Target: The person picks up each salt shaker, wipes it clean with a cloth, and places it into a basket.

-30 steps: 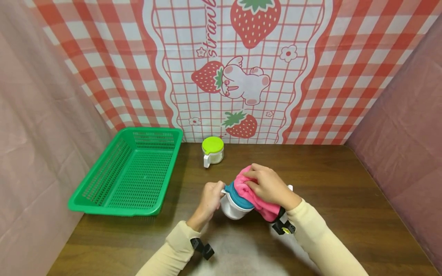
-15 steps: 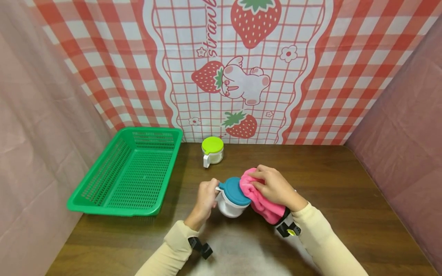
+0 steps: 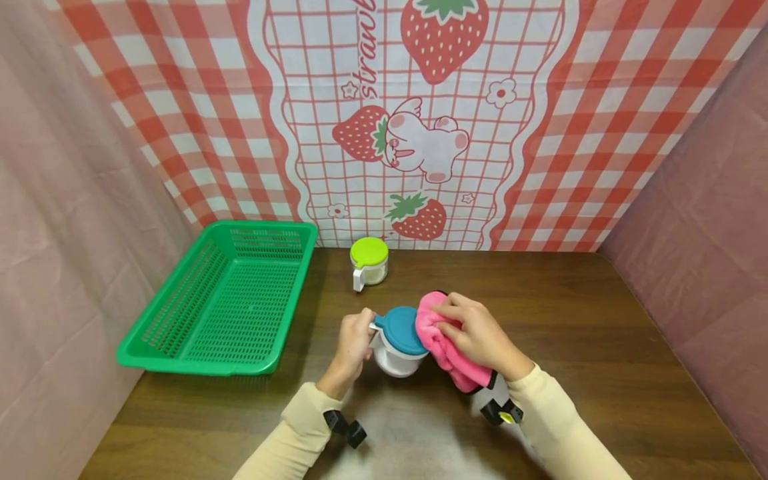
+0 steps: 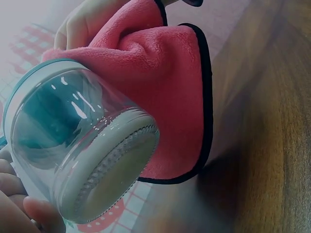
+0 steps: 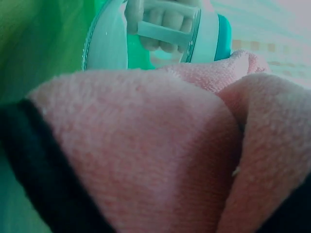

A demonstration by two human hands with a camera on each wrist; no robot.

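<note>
My left hand (image 3: pixel 353 340) grips the handle of a glass seasoning jar (image 3: pixel 397 363) with a blue lid (image 3: pixel 401 327). The jar tilts, and a white layer shows at its bottom in the left wrist view. A pink cloth (image 3: pixel 443 347) with black edging is bunched in my right hand (image 3: pixel 480 333), pinched between thumb and fingers. It lies against the right edge of the lid and hangs beside the glass. In the right wrist view, the cloth (image 5: pixel 136 141) hides most of the jar (image 5: pixel 109 39); left-hand fingers show through the glass.
A second seasoning jar (image 3: pixel 375 273) with a lime-green lid (image 3: pixel 369 251) stands near the back of the wooden table (image 3: pixel 570 320). At the left sits a green plastic basket (image 3: pixel 291 300). A strawberry-print curtain (image 3: pixel 522 193) hangs behind the table.
The jar and left hand have shifted slightly left. The cloth has slid off the lid's top toward its right edge, baring more blue, as the right hand moved a little right.
</note>
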